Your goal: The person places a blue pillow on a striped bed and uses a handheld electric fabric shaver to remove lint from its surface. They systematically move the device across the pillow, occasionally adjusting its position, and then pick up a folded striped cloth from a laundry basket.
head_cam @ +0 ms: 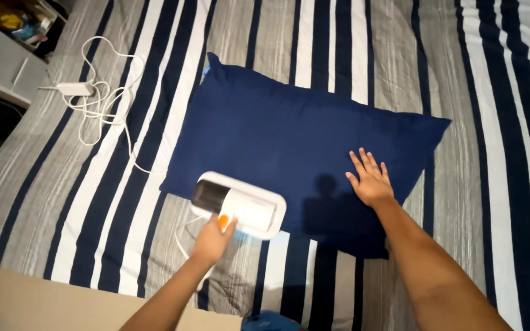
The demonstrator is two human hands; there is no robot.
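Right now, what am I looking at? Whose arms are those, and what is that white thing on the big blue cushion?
You are looking through a camera worn on a person's head, pointing down, so the two arms reaching in from the bottom are that person's own. They are bare hands, not a machine. Below them is a bed covered with a striped sheet in grey, white and dark blue. On it lies a dark blue pillow. The left hand grips the handle of a white handheld vacuum cleaner, which sits on the pillow's near corner. The right hand lies flat on the pillow, fingers spread. A white power cord with its adapter curls across the sheet at the upper left.
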